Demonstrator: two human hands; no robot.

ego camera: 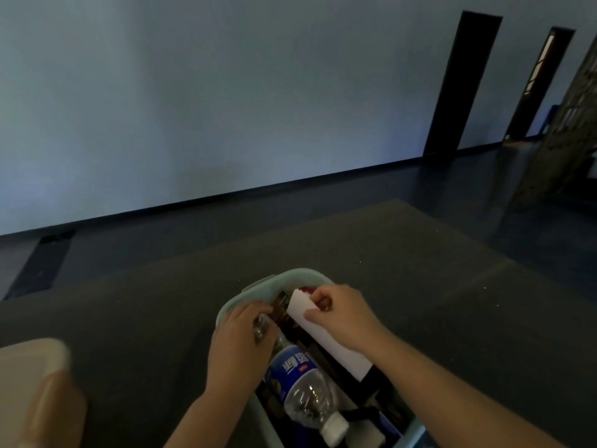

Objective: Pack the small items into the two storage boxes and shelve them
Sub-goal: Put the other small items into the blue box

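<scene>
Head view shows wide dark matting open around my pale green storage box (pixel 292 275), a beige box (pixel 35 376) well apart at left. I judge packing nearly done: the water bottle (pixel 302 383) lies inside. My right hand (pixel 339 313) pinches a white card (pixel 326 334) that must slide below the rim, while my left hand (pixel 239 344) is closed on a small shiny item (pixel 259 328).

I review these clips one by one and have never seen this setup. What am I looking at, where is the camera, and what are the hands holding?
There is no machine here: a person wears one camera on the head, looking down at their own bare hands. A pale green storage box sits on a dark mat. Inside lies a clear water bottle with a blue label. The right hand grips a white paper-like item over the box. The left hand reaches inside, closed around something small and shiny. A beige box shows at lower left.
</scene>
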